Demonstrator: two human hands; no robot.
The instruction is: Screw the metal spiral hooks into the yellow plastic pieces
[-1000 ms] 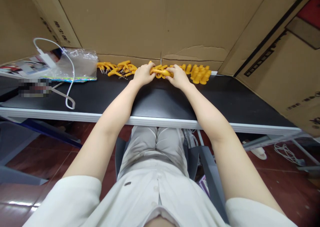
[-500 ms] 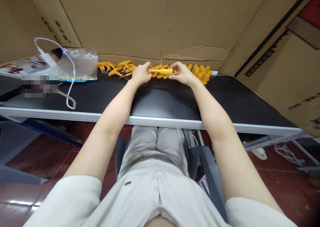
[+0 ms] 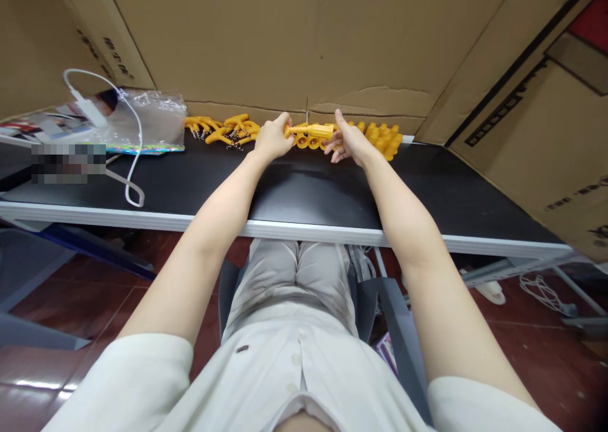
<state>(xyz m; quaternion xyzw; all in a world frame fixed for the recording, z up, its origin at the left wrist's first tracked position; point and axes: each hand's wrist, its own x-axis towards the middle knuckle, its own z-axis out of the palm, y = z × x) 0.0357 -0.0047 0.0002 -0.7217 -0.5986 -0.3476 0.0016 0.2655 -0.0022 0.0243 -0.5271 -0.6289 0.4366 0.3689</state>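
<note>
My left hand (image 3: 275, 137) is closed around one end of a slim yellow plastic tool (image 3: 316, 130), whose wider ribbed end points to the right. It is held level above the table. My right hand (image 3: 349, 142) is at that wider end, with its thumb raised and its fingers apart. Whether any fingertip touches the tool cannot be made out. Behind and below it stand several round, hollow yellow parts (image 3: 313, 142). To the left of my left hand lie several yellow handles (image 3: 221, 137) with dark metal spirals. Upright yellow pieces (image 3: 384, 139) are bunched beyond my right hand.
The black tabletop (image 3: 313, 191) has a pale metal front edge (image 3: 313, 230). A cardboard wall (image 3: 266, 45) rises at the back, with another cardboard panel (image 3: 546, 134) at the right. At the left are a clear plastic bag (image 3: 152, 118) and a white cable (image 3: 141, 128).
My right hand has opened, its fingers spreading away from the tool's wide end. My left hand, still gripping the tool, has shifted slightly right.
</note>
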